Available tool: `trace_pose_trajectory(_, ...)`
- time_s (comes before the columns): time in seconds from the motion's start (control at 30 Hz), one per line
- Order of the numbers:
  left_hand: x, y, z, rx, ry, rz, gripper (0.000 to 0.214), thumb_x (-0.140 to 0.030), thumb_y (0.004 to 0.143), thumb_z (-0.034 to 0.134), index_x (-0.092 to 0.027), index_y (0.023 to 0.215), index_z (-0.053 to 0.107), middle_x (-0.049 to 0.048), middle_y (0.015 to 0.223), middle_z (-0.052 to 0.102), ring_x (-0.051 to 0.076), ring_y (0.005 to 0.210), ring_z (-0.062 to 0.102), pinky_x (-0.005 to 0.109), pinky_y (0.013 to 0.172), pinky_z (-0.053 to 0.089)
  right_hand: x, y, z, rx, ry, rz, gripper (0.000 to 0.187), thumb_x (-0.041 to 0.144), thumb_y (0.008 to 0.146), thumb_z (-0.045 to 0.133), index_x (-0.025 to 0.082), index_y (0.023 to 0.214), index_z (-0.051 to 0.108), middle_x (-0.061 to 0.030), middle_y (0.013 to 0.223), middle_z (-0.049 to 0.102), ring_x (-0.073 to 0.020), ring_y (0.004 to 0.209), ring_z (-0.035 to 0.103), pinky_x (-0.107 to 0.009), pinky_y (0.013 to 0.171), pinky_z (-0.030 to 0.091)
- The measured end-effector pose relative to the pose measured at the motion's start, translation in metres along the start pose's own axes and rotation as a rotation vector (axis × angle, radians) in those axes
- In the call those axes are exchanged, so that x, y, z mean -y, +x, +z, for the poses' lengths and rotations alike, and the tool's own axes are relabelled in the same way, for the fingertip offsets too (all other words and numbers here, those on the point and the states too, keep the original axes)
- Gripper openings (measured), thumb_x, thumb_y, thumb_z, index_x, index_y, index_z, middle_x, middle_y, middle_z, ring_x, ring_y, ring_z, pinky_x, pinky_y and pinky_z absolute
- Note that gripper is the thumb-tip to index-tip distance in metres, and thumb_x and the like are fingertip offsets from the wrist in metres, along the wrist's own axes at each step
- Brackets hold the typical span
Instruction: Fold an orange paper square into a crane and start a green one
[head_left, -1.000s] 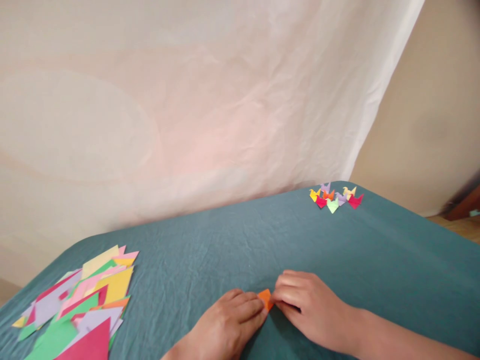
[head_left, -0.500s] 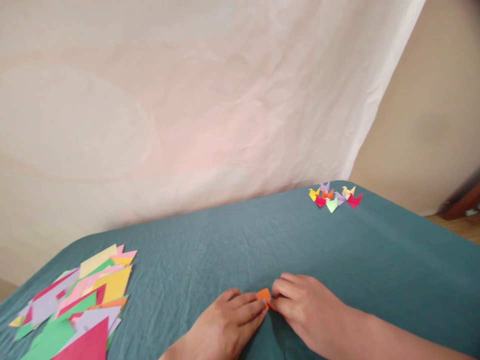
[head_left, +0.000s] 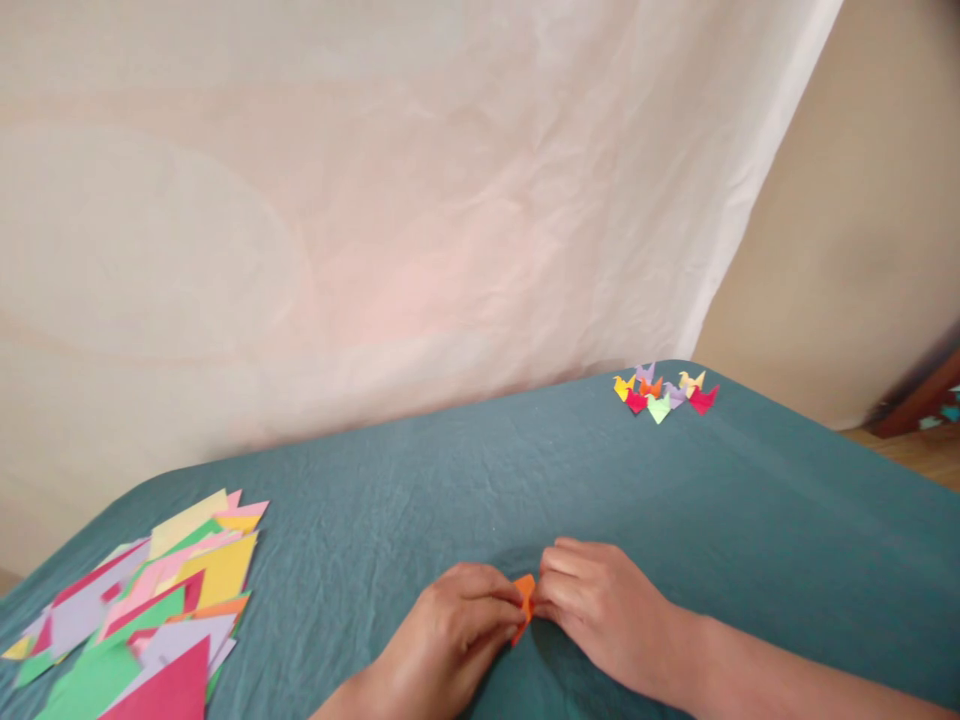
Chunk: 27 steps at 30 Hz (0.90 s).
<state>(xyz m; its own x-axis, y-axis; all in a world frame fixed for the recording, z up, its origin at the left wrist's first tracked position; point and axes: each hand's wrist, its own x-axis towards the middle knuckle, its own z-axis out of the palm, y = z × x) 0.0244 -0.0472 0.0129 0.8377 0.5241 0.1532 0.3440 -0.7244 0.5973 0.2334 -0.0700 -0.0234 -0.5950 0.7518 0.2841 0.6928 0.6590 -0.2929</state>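
A small folded piece of orange paper [head_left: 524, 592] is pinched between my two hands, low in the middle of the head view, just over the green cloth. My left hand [head_left: 457, 635] grips its left side with thumb and fingers together. From the right, my right hand [head_left: 596, 610] pinches the paper's other edge with curled fingertips. Fingers cover part of the paper, so its full shape is hidden.
A spread pile of coloured paper sheets [head_left: 142, 610] lies at the left on the green tablecloth [head_left: 390, 500]. Several small folded paper birds [head_left: 658, 406] stand together at the far right corner. Behind the table hangs a pale cloth [head_left: 375, 200].
The orange paper has gone from lying nearly flat under my left fingertips to standing more on edge. My left fingers have curled from flat into a pinch. The view has shifted slightly.
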Motion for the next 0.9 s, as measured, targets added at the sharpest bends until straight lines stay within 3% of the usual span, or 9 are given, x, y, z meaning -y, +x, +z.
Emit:
trace_pose_trajectory(0.17, 0.007, 0.002, 0.009, -0.079, -0.077, -0.095, 0.019, -0.012, 0.090, 0.047, -0.018, 0.084, 0.065, 0.0031, 0.088, 0.063, 0.014, 0.087, 0.056, 0.024, 0.078, 0.042, 0.004, 0.003, 0.000, -0.024, 0.064, 0.090, 0.014, 0.020, 0.091, 0.052, 0.019, 0.079, 0.060, 0.0010, 0.076, 0.057, -0.0136, 0.074, 0.051, -0.025, 0.065, 0.033)
trace_pose_trajectory(0.4, 0.010, 0.003, 0.012, -0.123, -0.016, -0.157, 0.011, -0.013, 0.083, 0.058, -0.021, 0.081, 0.064, 0.0001, 0.089, 0.062, 0.015, 0.089, 0.054, 0.029, 0.083, 0.037, 0.015, 0.009, 0.003, -0.079, 0.148, 0.303, 0.018, 0.014, 0.079, 0.066, 0.018, 0.066, 0.053, 0.0037, 0.068, 0.056, -0.0133, 0.070, 0.050, -0.024, 0.064, 0.032)
trace_pose_trajectory(0.67, 0.004, 0.002, 0.010, -0.118, 0.048, -0.208, 0.008, -0.016, 0.084, 0.056, -0.021, 0.084, 0.063, 0.0016, 0.092, 0.058, 0.017, 0.091, 0.052, 0.030, 0.082, 0.037, 0.023, 0.008, 0.006, -0.133, 0.104, 0.317, 0.016, 0.013, 0.081, 0.062, 0.019, 0.069, 0.054, 0.0037, 0.071, 0.057, -0.0149, 0.073, 0.050, -0.027, 0.068, 0.030)
trace_pose_trajectory(0.9, 0.005, -0.002, 0.005, -0.070, 0.097, -0.122, 0.012, -0.019, 0.086, 0.054, -0.024, 0.093, 0.063, 0.0023, 0.096, 0.059, 0.018, 0.092, 0.051, 0.031, 0.082, 0.036, 0.021, 0.008, 0.005, -0.142, 0.148, 0.314, 0.015, 0.013, 0.082, 0.062, 0.018, 0.071, 0.054, 0.0035, 0.071, 0.057, -0.0150, 0.073, 0.050, -0.027, 0.068, 0.032)
